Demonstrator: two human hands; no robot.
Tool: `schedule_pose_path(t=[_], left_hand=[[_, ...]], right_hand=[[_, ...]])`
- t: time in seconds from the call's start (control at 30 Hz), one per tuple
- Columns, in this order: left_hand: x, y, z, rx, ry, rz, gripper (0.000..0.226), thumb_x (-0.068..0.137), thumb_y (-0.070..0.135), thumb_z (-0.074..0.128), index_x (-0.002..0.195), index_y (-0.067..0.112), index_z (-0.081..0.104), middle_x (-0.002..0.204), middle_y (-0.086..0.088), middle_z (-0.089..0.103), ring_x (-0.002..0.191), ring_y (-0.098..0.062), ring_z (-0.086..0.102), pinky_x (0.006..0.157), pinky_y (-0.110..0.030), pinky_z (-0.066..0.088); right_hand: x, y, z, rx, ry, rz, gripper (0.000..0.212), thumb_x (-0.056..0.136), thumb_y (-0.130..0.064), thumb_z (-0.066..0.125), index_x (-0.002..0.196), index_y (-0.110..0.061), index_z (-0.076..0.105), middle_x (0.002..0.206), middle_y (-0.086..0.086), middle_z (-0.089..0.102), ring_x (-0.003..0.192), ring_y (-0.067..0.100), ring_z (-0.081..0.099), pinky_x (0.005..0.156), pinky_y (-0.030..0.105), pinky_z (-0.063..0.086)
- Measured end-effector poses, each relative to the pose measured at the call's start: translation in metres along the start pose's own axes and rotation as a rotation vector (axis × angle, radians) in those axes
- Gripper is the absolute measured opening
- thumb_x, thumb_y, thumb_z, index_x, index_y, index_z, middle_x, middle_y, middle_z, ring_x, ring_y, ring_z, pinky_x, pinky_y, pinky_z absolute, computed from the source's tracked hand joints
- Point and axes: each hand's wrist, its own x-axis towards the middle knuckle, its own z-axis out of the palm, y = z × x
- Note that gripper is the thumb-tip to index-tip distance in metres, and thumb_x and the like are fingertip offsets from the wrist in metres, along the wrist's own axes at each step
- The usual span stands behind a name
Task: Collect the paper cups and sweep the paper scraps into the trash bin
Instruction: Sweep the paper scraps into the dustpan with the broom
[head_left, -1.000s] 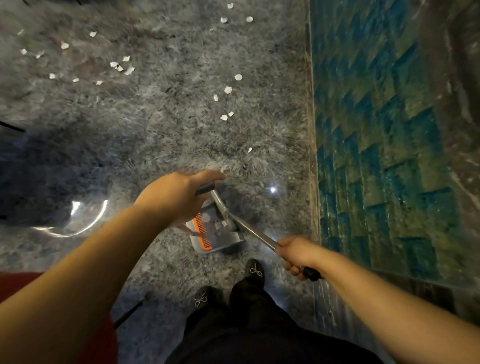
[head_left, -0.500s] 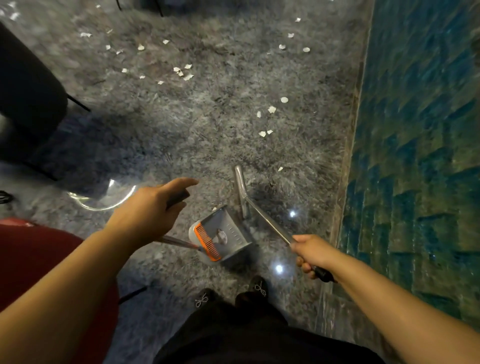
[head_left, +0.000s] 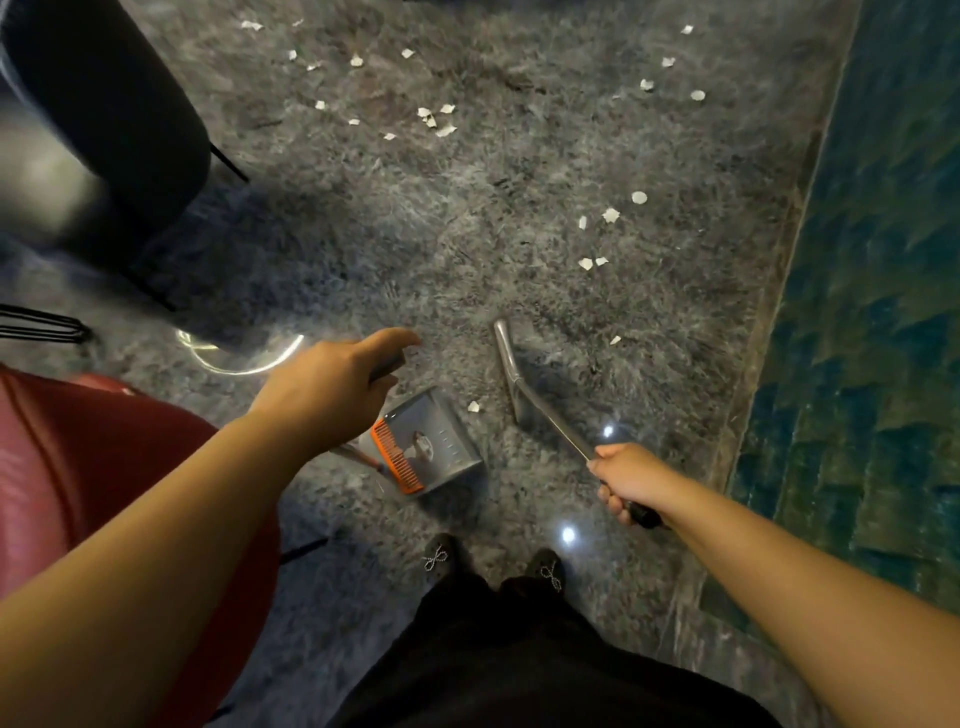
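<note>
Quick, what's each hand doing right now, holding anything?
Left hand: closed around the dustpan handle.
Right hand: closed around the broom handle.

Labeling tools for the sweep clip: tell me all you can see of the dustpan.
The dustpan is a grey, plastic-looking tray with an orange comb strip along one edge and a thin metallic handle rising to the left hand, which grips its dark top end. It sits tilted low over the grey floor, mouth toward a paper scrap. Something small and pale lies inside; what it is cannot be told.
</note>
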Motion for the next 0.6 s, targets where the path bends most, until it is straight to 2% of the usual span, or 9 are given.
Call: schedule_pose_path(t=[0.2, 0.3, 0.6], left_hand=[[0.012, -0.035, 0.004, -0.038, -0.014, -0.016, 0.053, 0.093, 0.024, 0.059, 0.140, 0.042, 0.041, 0.116, 0.010, 0.069, 0.102, -0.022, 0.066, 0.079, -0.033, 0.053], [0.017, -0.047, 0.003, -0.037, -0.015, -0.013, 0.054, 0.093, 0.024, 0.059, 0.139, 0.044, 0.040, 0.115, 0.010, 0.069, 0.101, -0.024, 0.066, 0.077, -0.037, 0.055], [0.016, -0.074, -0.002, -0.085, 0.015, -0.014, 0.050, 0.093, 0.027, 0.058, 0.137, 0.045, 0.042, 0.112, 0.008, 0.070, 0.096, -0.023, 0.067, 0.068, -0.028, 0.048]], right_hand=[[0.009, -0.029, 0.035, -0.126, -0.011, 0.023, 0.033, 0.101, -0.016, 0.044, 0.131, -0.004, 0.047, 0.059, 0.010, 0.050, 0.046, 0.017, 0.042, 0.042, 0.023, 0.035], [0.010, -0.034, 0.054, -0.180, -0.043, 0.020, 0.032, 0.101, -0.015, 0.042, 0.130, -0.003, 0.047, 0.058, 0.010, 0.049, 0.043, 0.017, 0.042, 0.037, 0.020, 0.036], [-0.005, -0.044, 0.079, -0.288, -0.228, 0.033, 0.046, 0.101, -0.018, 0.042, 0.146, -0.024, 0.036, 0.057, 0.005, 0.049, 0.032, 0.009, 0.040, 0.036, 0.015, 0.034]])
